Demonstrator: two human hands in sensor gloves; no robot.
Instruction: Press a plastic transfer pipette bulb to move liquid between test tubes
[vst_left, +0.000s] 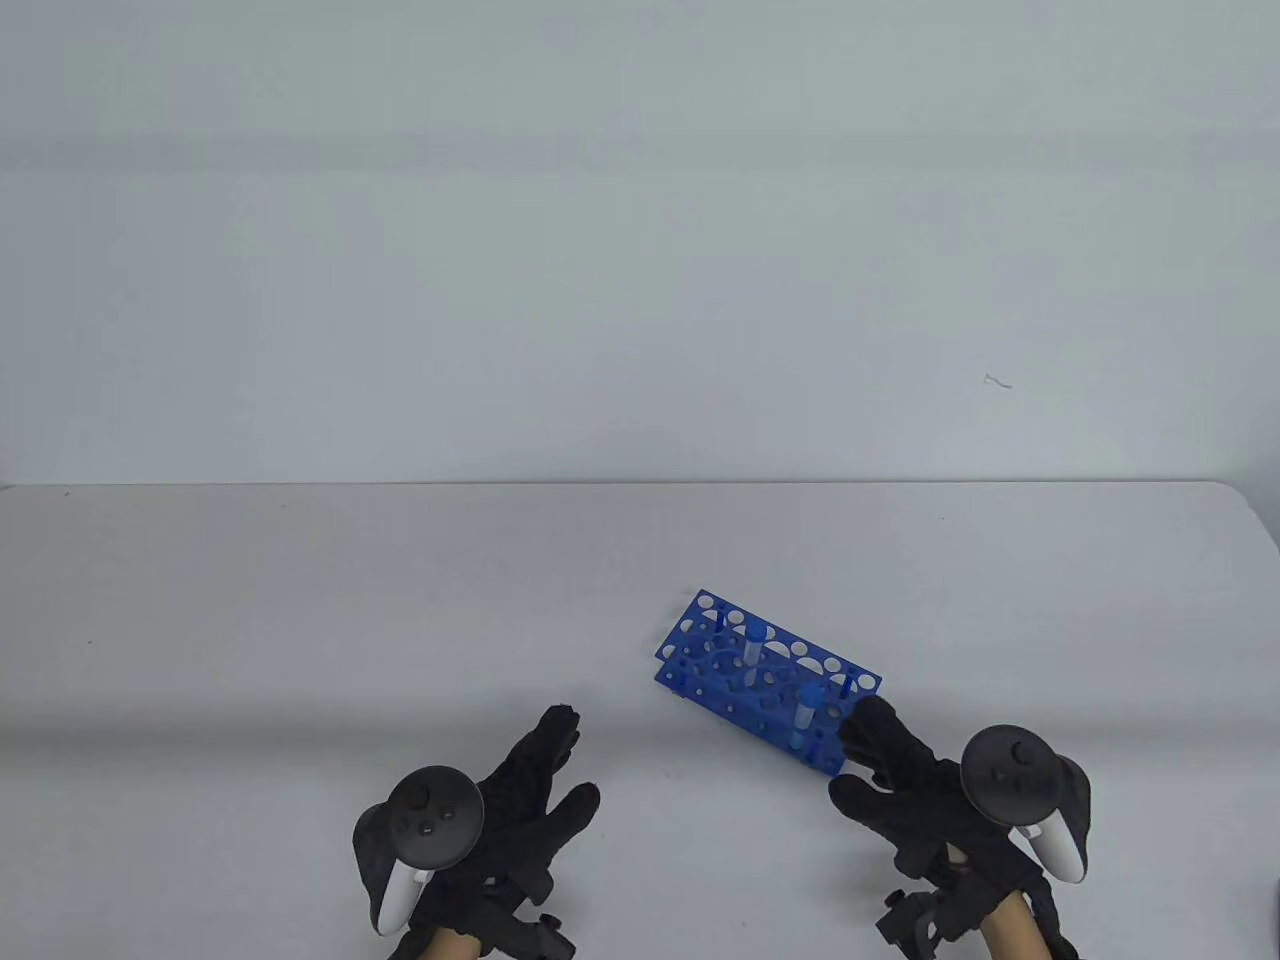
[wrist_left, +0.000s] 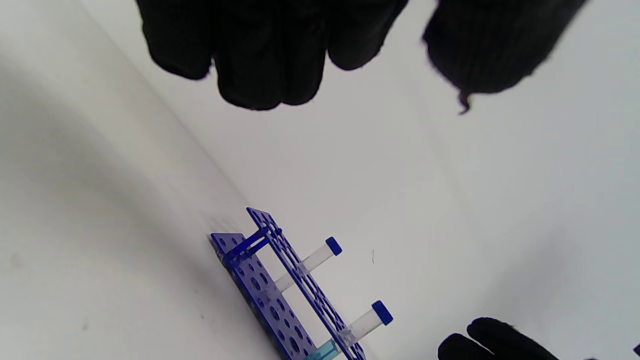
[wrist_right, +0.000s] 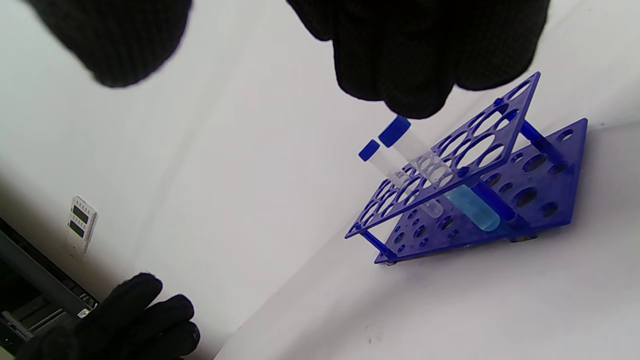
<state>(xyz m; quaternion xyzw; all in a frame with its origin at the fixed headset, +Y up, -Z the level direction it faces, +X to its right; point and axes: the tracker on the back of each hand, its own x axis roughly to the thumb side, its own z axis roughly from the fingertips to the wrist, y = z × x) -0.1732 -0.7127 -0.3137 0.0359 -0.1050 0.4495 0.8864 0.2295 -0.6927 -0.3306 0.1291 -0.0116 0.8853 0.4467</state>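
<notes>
A blue tube rack (vst_left: 765, 680) stands on the white table, right of centre. It holds two clear tubes with blue caps. The far tube (vst_left: 755, 642) looks empty. The near tube (vst_left: 806, 708) holds blue liquid (wrist_right: 472, 207). My right hand (vst_left: 850, 755) is open and empty at the rack's near right end. Its fingertips (wrist_right: 400, 85) hover just above the near tube's cap (wrist_right: 395, 131). My left hand (vst_left: 575, 760) is open and empty, fingers spread, left of the rack and apart from it. I cannot make out a pipette.
The table's far edge (vst_left: 640, 486) meets a pale wall. A small scrap (vst_left: 998, 380) shows on the wall at the right. In the right wrist view, a small white label (wrist_right: 82, 220) and dark equipment (wrist_right: 30, 295) lie beyond the table's left side.
</notes>
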